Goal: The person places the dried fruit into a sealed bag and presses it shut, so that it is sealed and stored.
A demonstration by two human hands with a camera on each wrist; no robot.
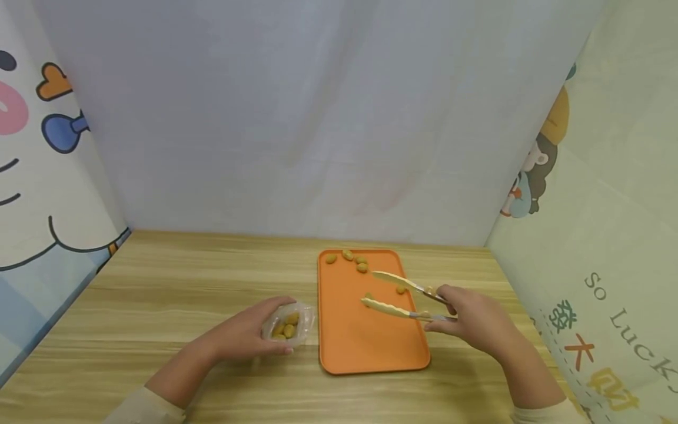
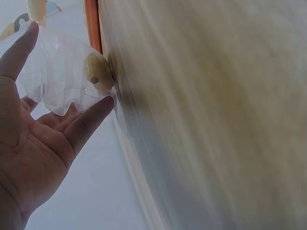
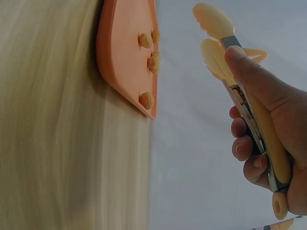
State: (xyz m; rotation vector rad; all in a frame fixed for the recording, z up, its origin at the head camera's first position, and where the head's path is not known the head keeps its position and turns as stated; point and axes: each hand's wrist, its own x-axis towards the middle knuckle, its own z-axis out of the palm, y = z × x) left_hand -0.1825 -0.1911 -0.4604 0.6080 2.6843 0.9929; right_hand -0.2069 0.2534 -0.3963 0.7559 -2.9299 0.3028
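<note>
My left hand [image 1: 238, 335] holds a clear ribbed plastic container [image 1: 306, 324] on the table, just left of the orange tray [image 1: 365, 350]. Several small brown oval lumps, nut-like in shape, lie inside it; one lump [image 2: 97, 72] shows through its wall in the left wrist view. My right hand [image 1: 479, 321] grips a pair of tongs [image 1: 389, 308] with pale yellow scalloped tips. Their arms are spread apart above the tray's right side. More lumps [image 1: 362, 268] sit near the tray's far end, one [image 1: 401, 290] by its right edge, and another is partly hidden behind the lower tong tip.
The wood-grain table [image 1: 212, 259] extends on both sides of the tray. A plain pale curtain [image 1: 296, 118] hangs along its far edge. Printed cloths stand at the left [image 1: 63, 176] and right [image 1: 593, 235], the right one close to my right forearm.
</note>
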